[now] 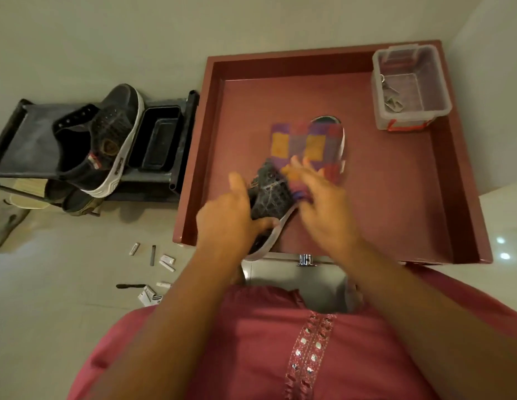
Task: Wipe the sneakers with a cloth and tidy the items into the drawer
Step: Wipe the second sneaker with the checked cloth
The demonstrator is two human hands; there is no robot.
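- Dark sneaker held over the open maroon drawer, near its front edge.
- Left hand grips its stiff heel, probably the firmest hold.
- Right hand, fingers spread, presses the soft checked cloth onto it.

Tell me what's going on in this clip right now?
A person is wiping a dark sneaker over an open red drawer. The left hand grips the sneaker while the right hand works a checked cloth along it. The other sneaker sits on a black rack to the left.
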